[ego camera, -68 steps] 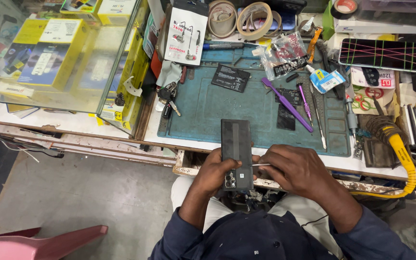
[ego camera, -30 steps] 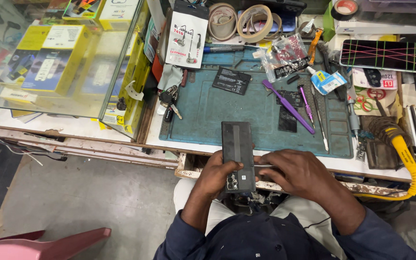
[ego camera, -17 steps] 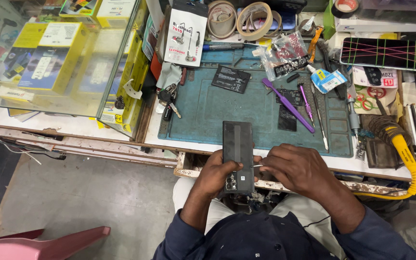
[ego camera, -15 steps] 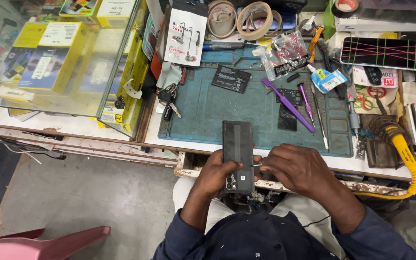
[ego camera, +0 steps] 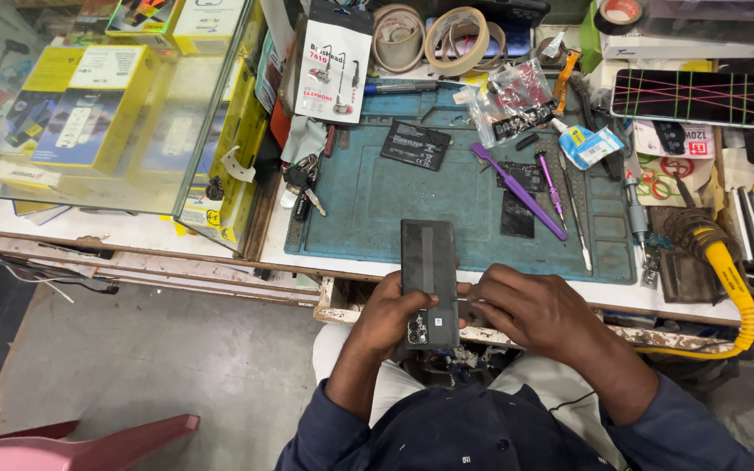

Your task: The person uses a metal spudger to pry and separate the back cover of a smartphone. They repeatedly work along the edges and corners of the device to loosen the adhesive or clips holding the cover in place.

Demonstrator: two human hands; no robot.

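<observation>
A dark smartphone [ego camera: 428, 272] lies back-up at the near edge of the teal repair mat [ego camera: 377, 196], its camera end toward me. My left hand [ego camera: 393, 316] grips its lower left side. My right hand [ego camera: 527, 307] holds a thin metal tool [ego camera: 465, 299] whose tip touches the phone's right edge near the camera end.
On the mat lie a black battery [ego camera: 416, 144], a purple brush [ego camera: 517, 189], thin screwdrivers [ego camera: 550, 185] and a small dark part [ego camera: 517, 214]. Tape rolls [ego camera: 457, 39] sit at the back, a glass case [ego camera: 106, 105] stands left, a yellow-handled soldering iron [ego camera: 726, 270] lies right.
The phone has shifted slightly away from me and to the right on the mat edge. Both hands keep their hold, with small finger movements at the phone's right side.
</observation>
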